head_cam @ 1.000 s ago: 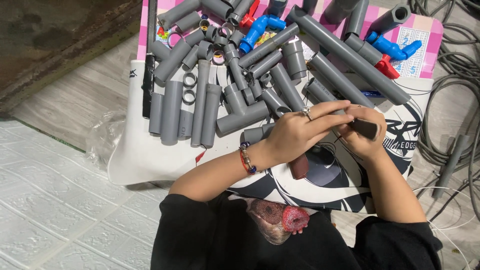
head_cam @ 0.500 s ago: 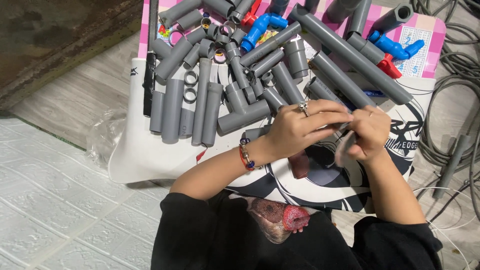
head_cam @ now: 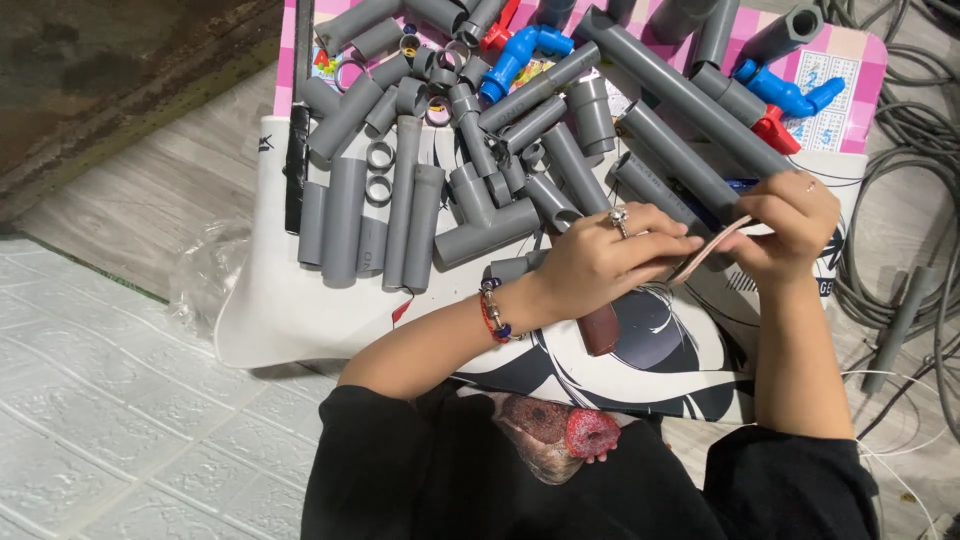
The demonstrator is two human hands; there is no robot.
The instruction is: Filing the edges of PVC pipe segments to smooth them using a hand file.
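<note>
— Sandpaper strip (head_cam: pixel 712 250), was that what sat between the hands?

— It looked like one, though I could not tell for certain: a thin, flat, pinkish-tan piece, held tilted above the white printed cloth (head_cam: pixel 300 310). It lay just in front of the long grey pipe (head_cam: pixel 690 100).

— How were the hands placed?

— Left hand (head_cam: pixel 600 262), wearing a ring and a beaded bracelet, had its fingers pressed together flat over the lower end of the strip. Right hand (head_cam: pixel 790 225) was pinching the upper end between thumb and fingertips, with the other fingers curled in.

— And under the left hand?

— A dark reddish-brown block (head_cam: pixel 600 328) stuck out below the palm. Whether the hand was gripping it, I could not tell.

— What lay around them?

— Many short grey pipe pieces (head_cam: pixel 400 215) and elbow joints were spread over the cloth and a pink mat (head_cam: pixel 850 60). Two blue valves (head_cam: pixel 520 55) with red handles lay near the top. Grey cables (head_cam: pixel 900 190) were coiled on the floor beside the right hand.
</note>
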